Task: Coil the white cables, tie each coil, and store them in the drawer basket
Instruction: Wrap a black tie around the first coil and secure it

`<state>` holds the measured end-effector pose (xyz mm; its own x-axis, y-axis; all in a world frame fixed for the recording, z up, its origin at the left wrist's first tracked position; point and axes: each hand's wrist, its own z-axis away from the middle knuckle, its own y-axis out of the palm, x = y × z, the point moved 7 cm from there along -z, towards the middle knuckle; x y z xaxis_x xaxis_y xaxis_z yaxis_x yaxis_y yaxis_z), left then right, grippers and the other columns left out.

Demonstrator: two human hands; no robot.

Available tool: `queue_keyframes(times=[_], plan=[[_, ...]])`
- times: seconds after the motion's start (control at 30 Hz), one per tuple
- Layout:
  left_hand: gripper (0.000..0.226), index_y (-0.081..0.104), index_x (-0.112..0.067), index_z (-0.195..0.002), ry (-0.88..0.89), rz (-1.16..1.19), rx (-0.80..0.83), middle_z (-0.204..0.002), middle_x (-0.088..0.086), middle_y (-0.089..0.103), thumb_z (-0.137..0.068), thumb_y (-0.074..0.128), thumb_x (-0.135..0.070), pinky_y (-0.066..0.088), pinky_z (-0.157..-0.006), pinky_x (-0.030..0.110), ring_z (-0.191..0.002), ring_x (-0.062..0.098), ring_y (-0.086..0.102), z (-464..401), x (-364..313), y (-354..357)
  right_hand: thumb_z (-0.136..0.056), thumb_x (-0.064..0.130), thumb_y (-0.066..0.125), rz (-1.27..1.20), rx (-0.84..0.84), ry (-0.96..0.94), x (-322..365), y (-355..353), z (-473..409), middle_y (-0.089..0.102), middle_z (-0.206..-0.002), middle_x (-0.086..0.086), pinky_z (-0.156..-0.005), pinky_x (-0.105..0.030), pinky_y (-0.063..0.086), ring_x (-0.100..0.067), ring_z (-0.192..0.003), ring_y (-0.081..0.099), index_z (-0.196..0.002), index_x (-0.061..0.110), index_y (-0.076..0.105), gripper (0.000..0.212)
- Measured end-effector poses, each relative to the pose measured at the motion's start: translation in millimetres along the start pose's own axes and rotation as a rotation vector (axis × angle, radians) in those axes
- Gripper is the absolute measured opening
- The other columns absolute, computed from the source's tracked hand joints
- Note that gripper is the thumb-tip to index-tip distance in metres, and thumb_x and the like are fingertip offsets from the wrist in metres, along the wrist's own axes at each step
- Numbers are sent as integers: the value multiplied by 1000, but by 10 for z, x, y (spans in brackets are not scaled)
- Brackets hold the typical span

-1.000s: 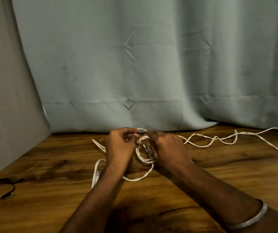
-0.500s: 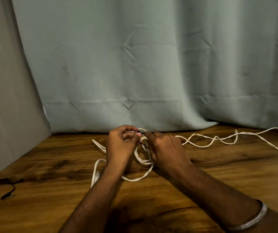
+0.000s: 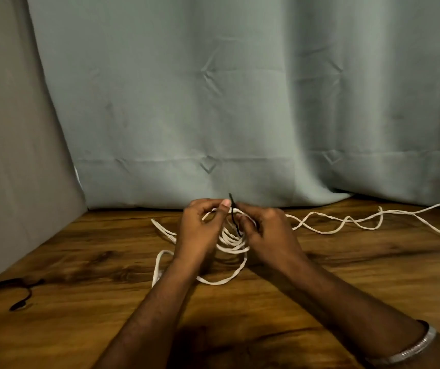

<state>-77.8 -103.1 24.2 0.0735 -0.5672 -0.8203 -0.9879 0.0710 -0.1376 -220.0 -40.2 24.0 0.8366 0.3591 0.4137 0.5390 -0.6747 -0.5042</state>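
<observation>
- Hands meet at the middle of the wooden bench (image 3: 346,275), just in front of the curtain hem.
- Left hand (image 3: 200,230): fingers curled, thumb and forefinger pinched together at the top of the coil; the thumb tip sits right against the black tie.
- Right hand (image 3: 269,233): fingers curled inward, fingertips touching the same spot from the other side. It pinches the black tie (image 3: 234,217) where the two hands meet.
- Black tie: a thin dark strand, upper end sticking up above the fingertips against the curtain, lower part running down between the hands and over the gathered loops. Whether it already wraps fully round the coil cannot be told; the fingers hide that part.
- White cable (image 3: 229,242): several loops bunched between the two hands, resting on the bench. One larger loose loop hangs out toward the near side, under the left wrist. A short end runs off to the left of the left hand.
- Remaining length of the white cable trails away to the right in loose waves across the bench and reaches the right edge of view, uncoiled.
- Black cord (image 3: 20,296) lies at the far left edge of the bench, well apart from the hands.
- Silver bangle (image 3: 410,351) on the right forearm, near the lower right corner.
- Grey-green curtain (image 3: 240,102) hangs behind the bench, its hem touching the wood; a grey panel (image 3: 8,155) stands at the left.
</observation>
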Motion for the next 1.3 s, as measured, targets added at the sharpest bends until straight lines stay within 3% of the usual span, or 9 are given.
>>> queue_keyframes(times=[0.17, 0.3, 0.37, 0.53, 0.77, 0.9, 1.07, 1.17, 1.3], plan=[[27, 70, -24, -115, -10, 16, 217, -103, -9, 75, -101, 53, -39, 51, -83, 17, -97, -2, 68, 53, 122, 193, -102, 12, 63, -498, 60, 157, -117, 59, -3, 79, -105, 15, -82, -19, 55, 0, -99, 73, -119, 30, 75, 28], [28, 70, -9, -109, -80, 215, 173, -78, 19, 70, -102, 53, -30, 54, -64, 22, -70, 12, 69, 40, 175, 189, -101, 6, 62, -669, 88, 231, -192, 135, 1, 81, -97, 7, -75, -18, 54, -7, -92, 76, -118, 20, 76, 26], [27, 70, -7, -112, -201, 375, 123, -73, 12, 69, -98, 60, -28, 53, -57, 24, -61, 13, 64, 39, 224, 206, -101, 4, 62, -716, 91, 249, -198, 152, -11, 81, -92, 8, -72, -16, 54, -4, -87, 76, -117, 21, 75, 26], [25, 73, -9, -109, -344, 470, 112, -72, 4, 67, -95, 65, -28, 44, -47, 21, -43, 4, 48, 57, 312, 221, -101, 5, 62, -705, 99, 263, -242, 218, 3, 81, -99, 3, -80, -25, 56, -11, -95, 77, -121, 14, 75, 25], [21, 76, -12, -112, 9, 197, 74, -100, -3, 78, -94, 68, -20, 54, -79, 16, -96, 4, 72, 26, 61, 140, -102, 17, 62, -753, 126, 328, -287, 256, 28, 81, -105, -1, -86, -37, 60, -19, -101, 77, -122, 13, 75, 24], [19, 77, -11, -108, -12, 233, 71, -96, -1, 79, -91, 73, -17, 59, -78, 22, -93, 10, 74, 34, 79, 129, -103, 18, 61, -749, 145, 346, -273, 262, 45, 81, -103, 0, -81, -34, 59, -18, -98, 78, -122, 15, 75, 23], [16, 76, -4, -104, -223, 479, 69, -86, 11, 78, -89, 73, -10, 57, -60, 24, -72, 18, 72, 53, 163, 208, -93, 15, 72, -793, 157, 369, -326, 291, 59, 80, -110, -5, -94, -45, 59, -23, -104, 76, -126, 14, 73, 34], [17, 75, -2, -104, -261, 548, 115, -76, 7, 76, -89, 72, -8, 53, -53, 21, -60, 14, 67, 81, 145, 249, -82, 18, 65, -917, 131, 347, -272, 190, 66, 79, -111, -5, -87, -34, 61, -22, -104, 75, -124, 15, 73, 43], [14, 76, -4, -103, -227, 503, 197, -68, 1, 73, -91, 69, -8, 48, -51, 16, -55, 6, 64, 125, 130, 334, -93, 17, 76, -649, -50, 154, -227, -94, -82, 73, -104, 0, -84, -30, 58, -17, -98, 73, -108, 18, 81, 16]])
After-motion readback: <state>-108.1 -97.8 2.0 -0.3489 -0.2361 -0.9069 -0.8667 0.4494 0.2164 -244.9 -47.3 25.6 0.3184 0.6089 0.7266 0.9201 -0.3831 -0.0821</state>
